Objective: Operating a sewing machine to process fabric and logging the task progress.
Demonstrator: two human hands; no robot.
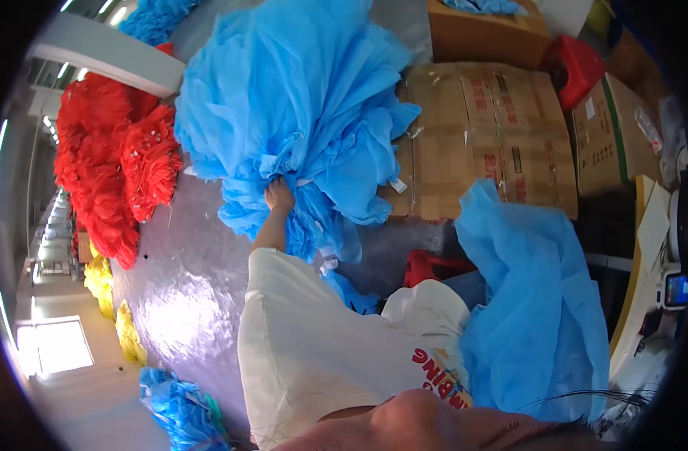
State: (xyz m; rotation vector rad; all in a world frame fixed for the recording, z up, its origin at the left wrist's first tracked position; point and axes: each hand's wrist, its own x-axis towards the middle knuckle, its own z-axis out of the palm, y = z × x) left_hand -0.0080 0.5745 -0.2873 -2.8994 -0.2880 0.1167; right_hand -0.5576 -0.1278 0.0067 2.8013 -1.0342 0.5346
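Observation:
A large heap of light blue sheer fabric (284, 83) lies on the grey floor ahead of me. My left hand (280, 197) reaches into its gathered near side, fingers closed on a bunched fold. The fingertips are partly buried in the cloth. Another length of the same blue sheer fabric (532, 301) hangs at my right side, between me and a table edge. My right hand cannot be seen; the right sleeve (430, 301) ends near that hanging cloth. A small white tag (398, 185) shows at the heap's right edge.
Flattened brown cardboard (494, 135) adjoins the heap on the right, with a box (614, 131) and a red plastic object (573, 68) beyond. Red ruffled fabric piles (107, 158) stand left, beside a pale beam (107, 52). A table (633, 278) borders my right.

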